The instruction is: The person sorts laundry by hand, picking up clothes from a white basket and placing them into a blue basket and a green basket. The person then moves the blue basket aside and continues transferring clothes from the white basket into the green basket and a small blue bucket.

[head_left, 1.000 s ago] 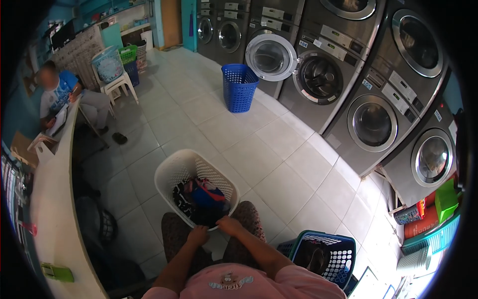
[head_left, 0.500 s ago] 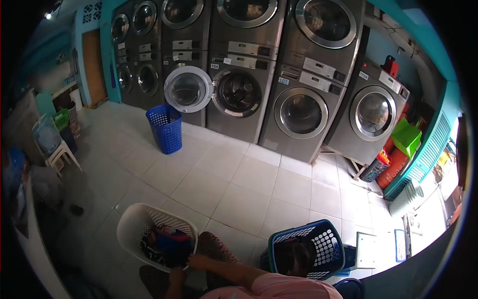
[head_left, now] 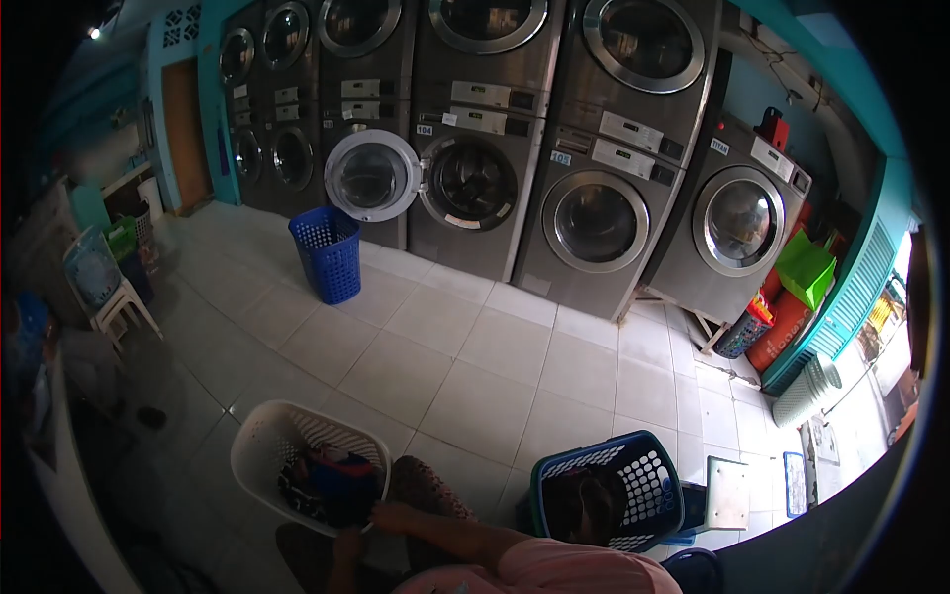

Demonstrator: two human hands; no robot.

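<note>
As the white basket [head_left: 259, 445] stands within easy reach with clothes [head_left: 332, 483] inside, the right hand [head_left: 394, 517] is curled over its near rim [head_left: 387, 471], probably to steady it, while the left hand [head_left: 348, 547] lies by that rim, too shadowed to tell how far closed.

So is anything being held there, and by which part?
The white basket seems held by its near rim, where the left hand and right hand both rest; the dim picture hides how their fingers close.
</note>
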